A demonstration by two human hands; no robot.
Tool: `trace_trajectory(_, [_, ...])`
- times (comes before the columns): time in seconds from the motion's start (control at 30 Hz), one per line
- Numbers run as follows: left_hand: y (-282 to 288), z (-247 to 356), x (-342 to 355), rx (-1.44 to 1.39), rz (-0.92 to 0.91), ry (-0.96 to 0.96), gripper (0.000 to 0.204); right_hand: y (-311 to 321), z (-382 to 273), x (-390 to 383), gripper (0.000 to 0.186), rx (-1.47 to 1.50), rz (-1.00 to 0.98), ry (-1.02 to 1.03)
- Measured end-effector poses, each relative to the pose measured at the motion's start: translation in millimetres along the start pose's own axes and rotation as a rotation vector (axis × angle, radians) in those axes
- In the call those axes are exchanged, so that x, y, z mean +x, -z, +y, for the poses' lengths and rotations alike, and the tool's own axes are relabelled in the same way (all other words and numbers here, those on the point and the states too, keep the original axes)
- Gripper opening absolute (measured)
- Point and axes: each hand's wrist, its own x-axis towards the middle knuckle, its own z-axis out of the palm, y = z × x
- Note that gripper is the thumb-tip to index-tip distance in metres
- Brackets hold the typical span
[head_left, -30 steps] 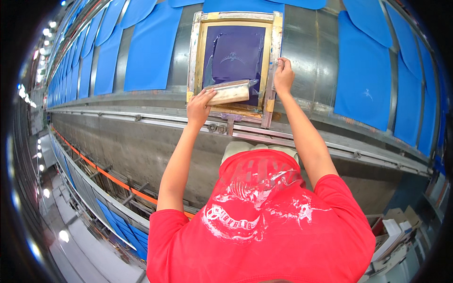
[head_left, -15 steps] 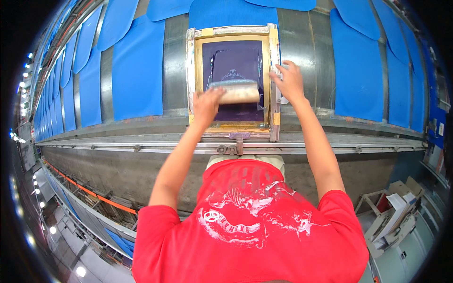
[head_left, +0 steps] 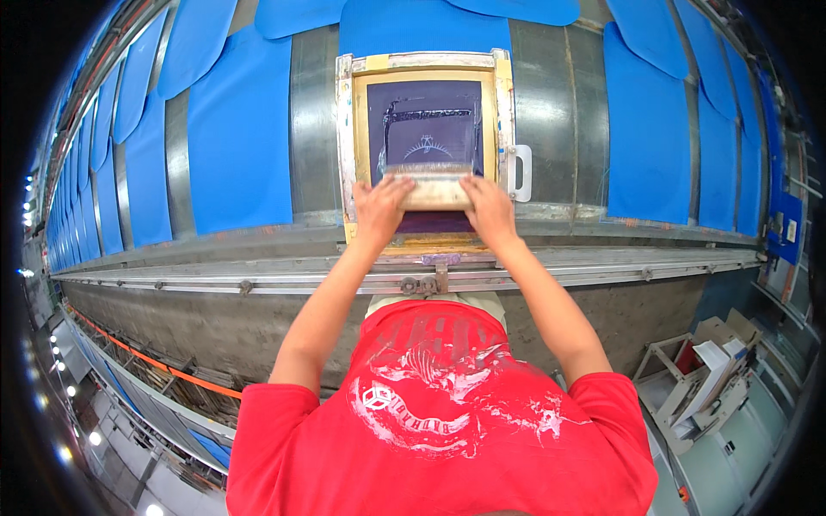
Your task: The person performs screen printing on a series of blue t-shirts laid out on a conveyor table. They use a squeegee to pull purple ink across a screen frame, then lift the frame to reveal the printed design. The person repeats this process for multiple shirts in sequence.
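A wooden-handled squeegee [head_left: 437, 193] lies crosswise over the dark mesh of a screen printing frame [head_left: 504, 112]. At its left end my left hand [head_left: 379, 206] is closed round the handle. My right hand [head_left: 490, 206] grips the right end. Beyond the squeegee, a pale arched design [head_left: 428, 148] shows on the purple mesh [head_left: 383, 99], with a streak of dark, wet-looking ink above it. A white handle [head_left: 520, 174] sticks out from the frame's right side, with no hand on it. The blade's edge is hidden under the squeegee.
Blue fabric pieces [head_left: 241, 138] lie in a row along the metal table [head_left: 546, 112] on both sides of the frame. A metal rail [head_left: 344, 281] runs along the near edge, with a bracket [head_left: 441, 277] below the frame. White boards [head_left: 714, 378] stand at lower right.
My right hand has left the frame's right side and taken hold of the squeegee's right end. The squeegee sits slightly nearer me, with both hands on it.
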Motion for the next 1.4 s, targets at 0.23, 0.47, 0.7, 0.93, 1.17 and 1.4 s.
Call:
trace_trajectory(0.23, [21.1, -25.2, 98.6, -0.048, -0.05, 0.067, 0.04, 31.1, 36.7, 103.9, 0.042, -0.127, 0.039, 0.098])
trace_trajectory(0.47, [-3.3, -25.8, 90.8, -0.072, -0.011, 0.093, 0.038, 0.2, 36.4, 91.6, 0.047, -0.106, 0.061, 0.006])
trace_trajectory(0.7, [10.1, 0.3, 0.9, -0.039, -0.067, 0.027, 0.046, 11.1, 0.7, 9.7, 0.052, -0.071, -0.071, 0.013])
trace_trajectory(0.93, [15.7, -38.2, 144.6, -0.025, -0.049, 0.088, 0.041, 27.3, 42.6, 145.8, 0.041, -0.107, 0.079, -0.004])
trace_trajectory(1.17, [-3.3, 0.9, 31.7, 0.012, -0.129, 0.086, 0.041, 1.3, 18.3, 23.4, 0.05, -0.077, 0.016, -0.02])
trace_trajectory(1.4, [9.8, 18.2, -24.8, -0.103, -0.049, 0.039, 0.038, 27.1, 48.2, 4.4, 0.058, 0.635, -0.199, -0.184])
